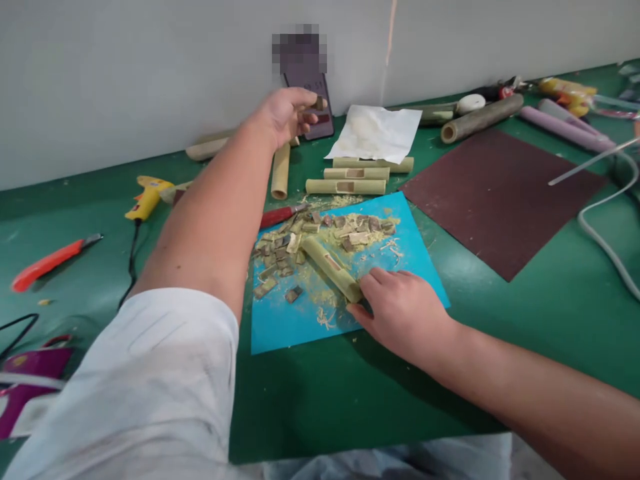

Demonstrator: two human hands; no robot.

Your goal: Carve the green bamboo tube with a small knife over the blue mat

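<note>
My left hand (293,113) reaches out in front of a dark phone (320,123) that leans on the wall. Its thumb and fingers pinch what looks like a small brown bamboo chip (319,103). With my right hand (400,307) I grip the near end of a bamboo tube (327,263) that has a rectangular slot cut in its side. The tube lies slanted over a blue sheet (280,333). Around it are many bamboo chips (283,257), sawdust and shavings. A red-handled knife (280,217) lies at the sheet's far edge, partly behind my left forearm.
Slotted bamboo tubes (347,187) and white paper (377,132) lie beyond the sheet. To the right are brown sandpaper (500,200) and a white cable (607,247). On the left are a yellow glue gun (149,197), an orange utility knife (50,263) and a purple item (37,373).
</note>
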